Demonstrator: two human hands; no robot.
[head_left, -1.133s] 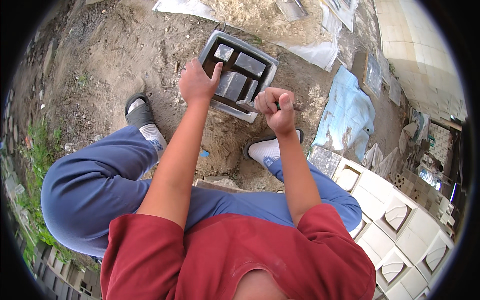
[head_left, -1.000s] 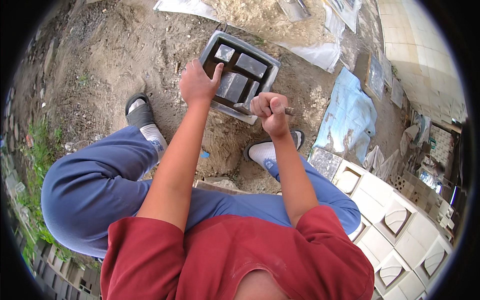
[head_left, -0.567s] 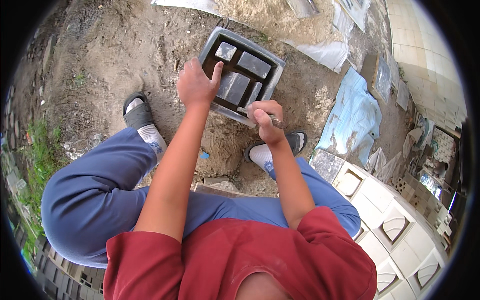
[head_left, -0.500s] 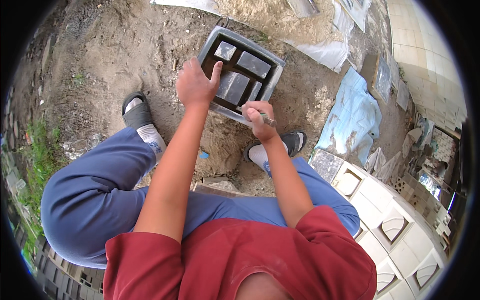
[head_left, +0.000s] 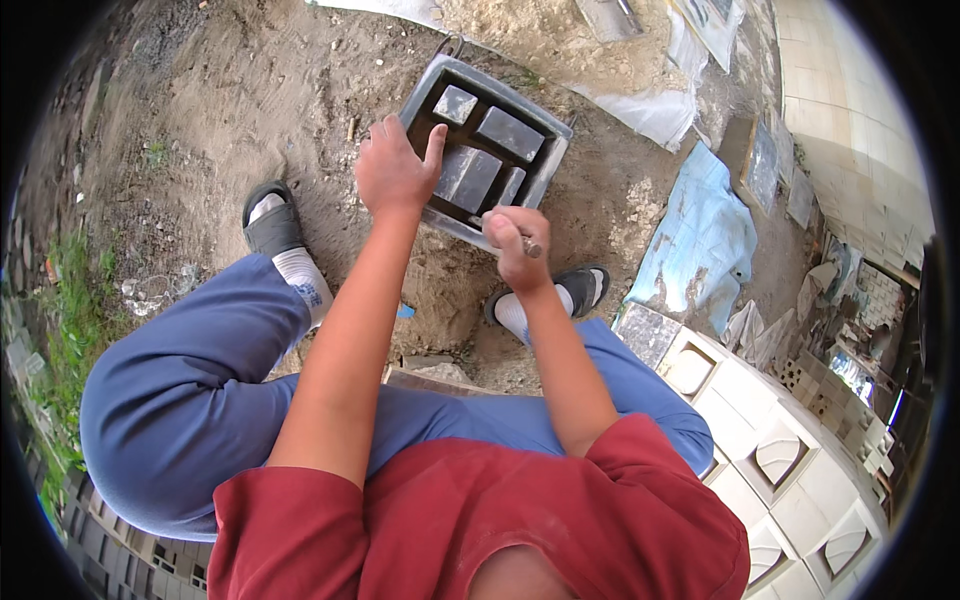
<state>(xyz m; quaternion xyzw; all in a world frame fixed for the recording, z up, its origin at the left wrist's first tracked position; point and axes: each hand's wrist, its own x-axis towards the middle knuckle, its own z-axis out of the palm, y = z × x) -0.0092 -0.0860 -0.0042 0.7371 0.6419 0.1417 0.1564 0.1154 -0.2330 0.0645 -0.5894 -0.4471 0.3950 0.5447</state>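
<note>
A grey square block mould (head_left: pixel 556 150) with dark raised blocks inside lies tilted on the ground in front of me. My left hand (head_left: pixel 398 172) grips its left rim, with the fingers at the edge and the thumb stretched out toward the inside. At the mould's near right edge, my right hand (head_left: pixel 516 240) is wrapped round the short handle (head_left: pixel 533 248) of a tool. The tool's working end reaches toward the mould's near inner corner and is mostly hidden, so its kind cannot be made out.
My feet in dark slides (head_left: pixel 273 230) stand either side below the mould. A light blue sheet (head_left: pixel 700 235) lies to the right, beside stacked pale ventilation blocks (head_left: pixel 780 455). Beyond the mould are a sand heap (head_left: pixel 530 35) and white sheeting (head_left: pixel 655 110). Grass (head_left: pixel 75 320) grows at the left.
The tool's handle has turned slightly in my right hand, its end now lying a little differently. My left hand keeps its place on the rim. The view has shifted slightly.
</note>
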